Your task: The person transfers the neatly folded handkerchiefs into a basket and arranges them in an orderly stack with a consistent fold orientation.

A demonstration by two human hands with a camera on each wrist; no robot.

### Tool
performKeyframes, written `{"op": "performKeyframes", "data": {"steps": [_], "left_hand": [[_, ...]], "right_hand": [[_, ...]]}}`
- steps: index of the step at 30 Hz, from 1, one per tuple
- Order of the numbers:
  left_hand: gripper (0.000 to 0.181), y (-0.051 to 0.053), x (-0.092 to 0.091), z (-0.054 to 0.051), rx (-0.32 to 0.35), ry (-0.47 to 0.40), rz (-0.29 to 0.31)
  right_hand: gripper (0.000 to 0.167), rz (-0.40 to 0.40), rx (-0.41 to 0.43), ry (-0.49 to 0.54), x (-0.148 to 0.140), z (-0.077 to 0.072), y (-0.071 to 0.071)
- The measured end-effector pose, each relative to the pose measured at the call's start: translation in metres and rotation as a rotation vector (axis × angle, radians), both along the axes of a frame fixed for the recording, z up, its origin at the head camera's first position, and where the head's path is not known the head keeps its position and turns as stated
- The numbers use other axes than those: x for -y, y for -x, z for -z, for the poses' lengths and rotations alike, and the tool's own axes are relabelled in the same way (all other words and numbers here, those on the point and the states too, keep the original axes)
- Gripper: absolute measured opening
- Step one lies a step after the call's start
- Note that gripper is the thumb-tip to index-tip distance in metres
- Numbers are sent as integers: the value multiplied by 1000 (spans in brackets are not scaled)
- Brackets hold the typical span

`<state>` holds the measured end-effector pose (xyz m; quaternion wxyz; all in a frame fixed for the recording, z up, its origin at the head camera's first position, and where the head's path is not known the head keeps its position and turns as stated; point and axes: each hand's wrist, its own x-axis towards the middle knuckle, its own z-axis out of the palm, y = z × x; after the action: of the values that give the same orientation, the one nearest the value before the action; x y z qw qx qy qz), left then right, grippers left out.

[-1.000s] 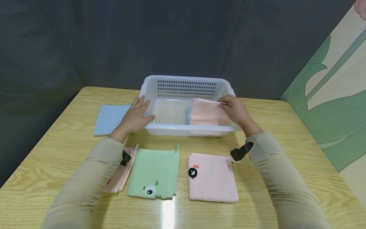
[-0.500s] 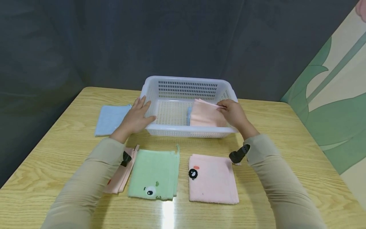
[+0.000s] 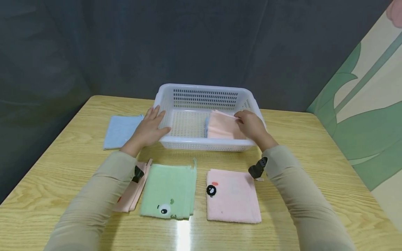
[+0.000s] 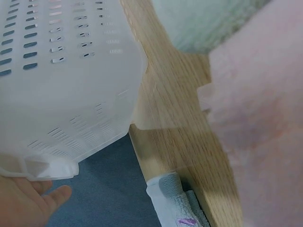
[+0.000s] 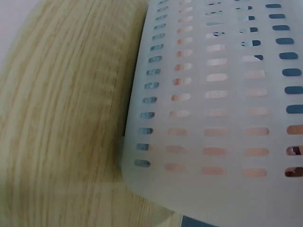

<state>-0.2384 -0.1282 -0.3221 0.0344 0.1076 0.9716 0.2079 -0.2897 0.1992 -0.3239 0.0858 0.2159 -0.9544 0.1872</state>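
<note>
A white slotted plastic basket stands towards the back of the table. My left hand rests on its left end with the fingers spread and straight; in the left wrist view the thumb points away from the rim. Inside the right half, my right hand pinches the upper right corner of a folded peach-pink towel, its fingertips partly hidden. A blue towel shows as a sliver beneath it. In the right wrist view the slotted wall covers most of that hand, and peach cloth shows through the slots.
A folded blue towel lies left of the basket. In front lie a pink towel partly under the left forearm, a green towel and another pink towel, the last two with embroidered faces. A dark curtain hangs behind the table.
My right hand has moved left and slightly down inside the basket, and the peach-pink towel's top edge has sunk lower with it. My left hand stays on the basket's left end.
</note>
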Motion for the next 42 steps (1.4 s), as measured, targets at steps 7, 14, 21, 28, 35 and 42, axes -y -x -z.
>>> {"op": "performKeyframes", "data": {"steps": [7,14,21,28,35,42], "left_hand": [[69,-1,1,-1,-5,-2,16],[69,-1,1,1,2,3,10],[69,0,1,2,6,-5,11],[68,1,1,2,2,-11,14],[68,-1,-1,1,5,-8,12],[70,-1,1,0,4,-9,11]], "right_hand": [[24,40,16,-23,2,0,0],[23,76,2,2,2,2,-1],[25,90,41,7,1,2,1],[39,101,154,-29,1,2,4],[44,111,199,-56,1,2,3],[36,109,134,4,2,1,4]]}}
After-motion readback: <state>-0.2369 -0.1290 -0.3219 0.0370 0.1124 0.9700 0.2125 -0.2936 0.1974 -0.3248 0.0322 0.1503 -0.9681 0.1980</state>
